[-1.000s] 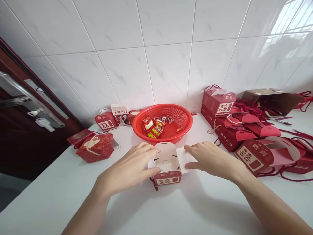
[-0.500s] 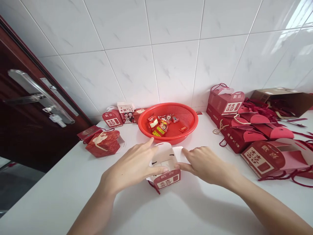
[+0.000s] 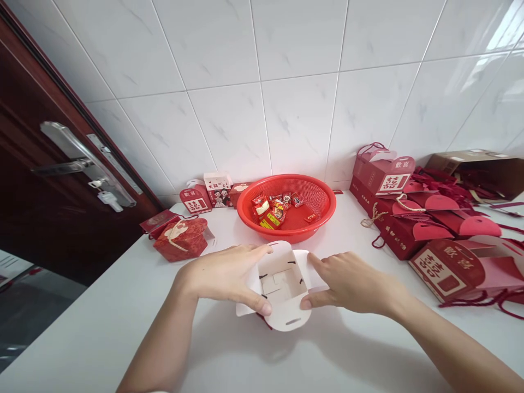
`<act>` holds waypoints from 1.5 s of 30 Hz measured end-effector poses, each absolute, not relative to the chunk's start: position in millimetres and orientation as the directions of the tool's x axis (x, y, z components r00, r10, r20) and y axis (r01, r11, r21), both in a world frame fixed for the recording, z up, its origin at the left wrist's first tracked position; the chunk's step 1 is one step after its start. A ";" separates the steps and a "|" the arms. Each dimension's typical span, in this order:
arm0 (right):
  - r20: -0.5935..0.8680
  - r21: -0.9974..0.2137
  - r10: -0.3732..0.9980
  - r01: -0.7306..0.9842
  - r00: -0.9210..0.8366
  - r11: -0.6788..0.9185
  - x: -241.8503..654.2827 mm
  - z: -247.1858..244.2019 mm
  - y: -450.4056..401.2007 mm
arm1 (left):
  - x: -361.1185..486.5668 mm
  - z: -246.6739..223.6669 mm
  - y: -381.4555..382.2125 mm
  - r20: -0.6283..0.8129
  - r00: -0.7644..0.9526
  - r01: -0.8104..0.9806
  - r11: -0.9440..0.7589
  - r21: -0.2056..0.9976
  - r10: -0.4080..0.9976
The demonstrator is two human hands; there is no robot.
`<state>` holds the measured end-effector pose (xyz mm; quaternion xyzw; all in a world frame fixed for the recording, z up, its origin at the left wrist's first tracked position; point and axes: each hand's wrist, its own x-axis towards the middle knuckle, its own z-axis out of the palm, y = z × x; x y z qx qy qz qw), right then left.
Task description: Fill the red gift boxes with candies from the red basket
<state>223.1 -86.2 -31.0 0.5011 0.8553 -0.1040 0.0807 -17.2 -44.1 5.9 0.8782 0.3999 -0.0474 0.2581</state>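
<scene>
A small paper gift box (image 3: 282, 297) with a white inside stands on the table in front of me, its top flaps folded outward. Dark cord ends poke through the inner walls, and a bit of red cord shows below the left side. My left hand (image 3: 229, 278) grips the left part, thumb on the near flap and fingers toward the far flap. On the right side, my right hand (image 3: 347, 281) holds the box with its thumb on the near flap's edge and its fingers at the right flap. The box's inside holds nothing visible.
Behind the box sits a red plastic basket (image 3: 286, 234) with wrapped candies (image 3: 272, 213). Red gift boxes (image 3: 182, 240) stand at left. More boxes (image 3: 442, 267) and a cardboard carton (image 3: 475, 164) fill the right side. A tiled wall (image 3: 298, 125) closes the back; a door (image 3: 49, 142) is at left.
The near flap, upright before with its red printed face showing, now lies folded out toward me. The box's inside is more exposed, and both thumbs have come down with the flap.
</scene>
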 end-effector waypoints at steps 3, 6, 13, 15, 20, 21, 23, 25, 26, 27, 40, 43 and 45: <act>-0.237 -0.133 0.837 0.870 -0.493 0.475 229.3 -31.9 -83.8 | -19.0 9.8 -42.7 -0.394 0.622 0.780 -0.490 0.389 0.677; -0.246 -0.159 0.836 0.871 -0.490 0.464 234.7 -33.7 -80.7 | -27.1 10.3 -32.0 -0.465 0.597 0.799 -0.430 0.420 0.654; -0.282 -0.181 0.816 0.863 -0.504 0.471 234.6 -34.8 -81.0 | -51.9 -7.2 17.3 -0.554 0.707 0.669 -0.160 0.726 0.439; -0.288 -0.183 0.813 0.862 -0.506 0.472 233.3 -34.8 -81.9 | -52.6 -14.1 25.5 -0.574 0.701 0.672 -0.123 0.730 0.424; -0.265 -0.180 0.829 0.870 -0.493 0.460 231.6 -35.9 -82.4 | -45.4 -23.6 26.7 -0.625 0.649 0.717 -0.075 0.693 0.433; -0.266 -0.176 0.833 0.874 -0.486 0.453 231.5 -36.0 -82.2 | -43.8 -23.6 25.3 -0.623 0.653 0.712 -0.069 0.699 0.431; -0.265 -0.176 0.840 0.880 -0.473 0.441 231.5 -36.1 -81.4 | -41.6 -22.4 22.8 -0.607 0.668 0.693 -0.062 0.719 0.431; -0.251 -0.185 0.852 0.887 -0.460 0.424 232.1 -36.1 -80.0 | -40.6 -20.7 21.1 -0.594 0.668 0.687 -0.064 0.724 0.449; -0.241 -0.192 0.860 0.890 -0.450 0.413 232.6 -36.1 -79.0 | -40.4 -20.0 20.6 -0.593 0.658 0.694 -0.068 0.717 0.463; -0.234 -0.199 0.867 0.894 -0.441 0.401 233.3 -36.1 -77.7 | -40.4 -19.5 20.4 -0.597 0.646 0.704 -0.071 0.706 0.475; -0.151 -0.197 0.927 0.929 -0.344 0.313 241.7 -37.8 -54.2 | -51.9 -36.5 37.6 -0.568 0.687 0.672 -0.099 0.734 0.454; -0.128 -0.168 0.925 0.927 -0.357 0.335 241.6 -37.5 -53.2 | -50.5 -35.1 34.0 -0.565 0.683 0.680 -0.120 0.724 0.463; -0.101 -0.158 0.924 0.923 -0.368 0.350 242.8 -36.4 -53.3 | -48.4 -29.1 28.7 -0.550 0.675 0.688 -0.147 0.711 0.492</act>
